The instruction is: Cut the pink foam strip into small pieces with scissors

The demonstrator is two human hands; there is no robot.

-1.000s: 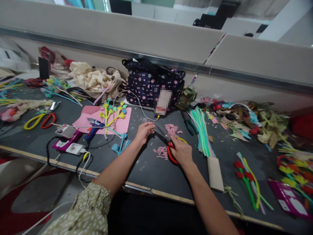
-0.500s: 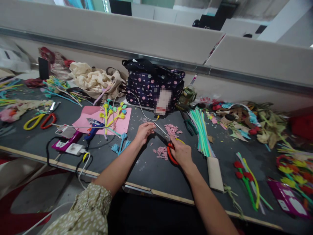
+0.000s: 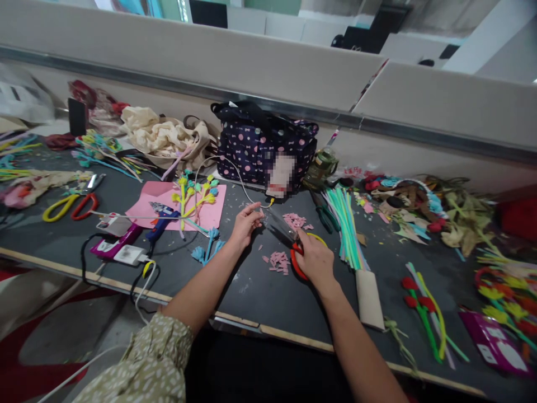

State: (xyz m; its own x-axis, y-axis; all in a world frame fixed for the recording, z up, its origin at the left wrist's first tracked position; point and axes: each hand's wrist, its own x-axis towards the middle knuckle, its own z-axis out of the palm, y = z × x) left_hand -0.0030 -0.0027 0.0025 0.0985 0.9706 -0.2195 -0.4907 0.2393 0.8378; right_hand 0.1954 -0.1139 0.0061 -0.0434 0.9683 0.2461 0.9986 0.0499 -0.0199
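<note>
My right hand [image 3: 316, 258] grips scissors [image 3: 297, 262] with red and yellow handles, blades parted and pointing up and left toward my other hand. My left hand [image 3: 247, 225] is closed in a pinch, and a small pale pink piece [image 3: 261, 213] shows at its fingertips, partly hidden. Two small piles of short pink cut pieces lie by the scissors: the farther pile [image 3: 295, 220] beyond the blades and the nearer pile [image 3: 278, 262] between my forearms.
A dark dotted bag [image 3: 260, 140] stands at the back. Pliers [image 3: 325, 212] and a bundle of coloured pipe cleaners [image 3: 344, 224] lie to the right. Leftward are a glue gun [image 3: 160, 225] on pink paper [image 3: 145, 207], white cables, and another pair of scissors [image 3: 86, 204].
My right hand has drawn slightly right with the scissors, and their blades have opened. My left hand has shifted only a little, still pinched.
</note>
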